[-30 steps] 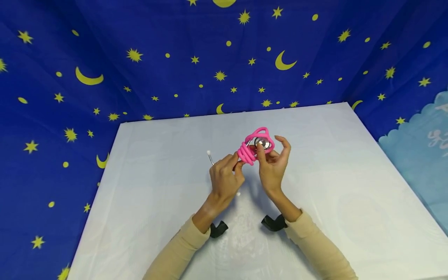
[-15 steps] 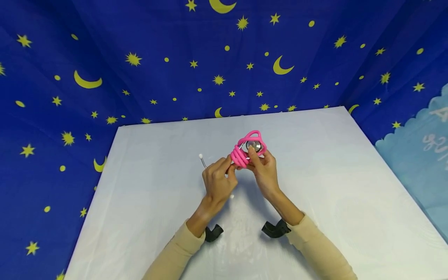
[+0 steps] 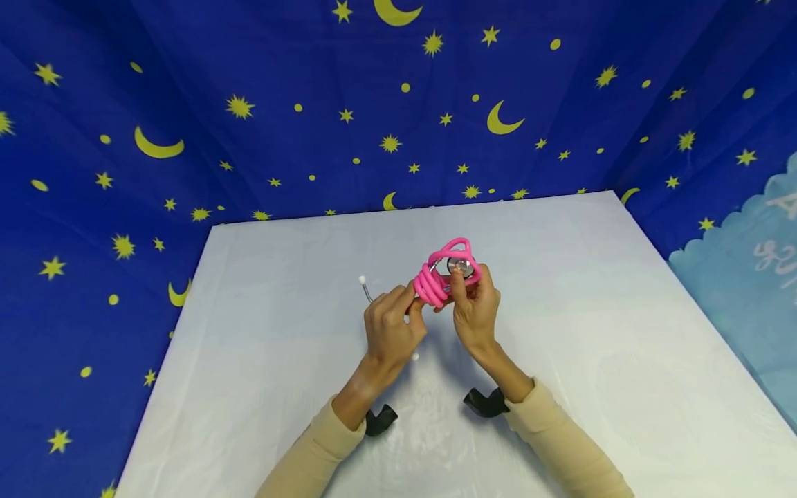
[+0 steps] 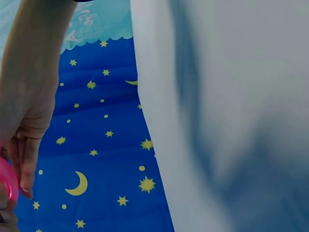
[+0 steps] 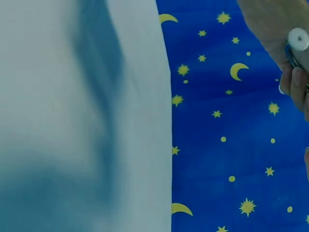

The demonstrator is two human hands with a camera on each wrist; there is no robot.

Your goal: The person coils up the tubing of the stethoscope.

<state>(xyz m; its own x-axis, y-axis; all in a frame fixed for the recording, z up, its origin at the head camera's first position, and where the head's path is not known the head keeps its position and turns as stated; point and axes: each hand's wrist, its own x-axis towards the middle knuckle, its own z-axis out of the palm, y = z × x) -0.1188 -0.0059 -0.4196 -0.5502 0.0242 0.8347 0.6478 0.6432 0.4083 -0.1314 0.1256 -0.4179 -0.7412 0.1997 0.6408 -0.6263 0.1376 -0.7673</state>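
A stethoscope (image 3: 429, 285) with pink tubing, coiled and wrapped round itself, is held above the table between both hands. My left hand (image 3: 390, 330) grips its metal ear-tube end, and one white ear tip pokes out past the knuckles. My right hand (image 3: 477, 315) pinches the other end, its thumb pressed on the round silver chest piece (image 3: 461, 266). In the left wrist view a bit of the pink tubing (image 4: 7, 180) shows by the right hand's fingers. A white ear tip (image 5: 298, 39) appears beside the left hand in the right wrist view.
A white-covered table (image 3: 299, 277) lies under the hands. Behind it hangs a blue curtain (image 3: 299, 138) with yellow stars and moons. A light blue scalloped panel (image 3: 747, 263) is at the right. Black curved pieces (image 3: 486, 402) sit at both wrists.
Both hands have shifted slightly left and down with the stethoscope. The right hand's raised index finger has come down against the coil, while the thumb stays on the chest piece.
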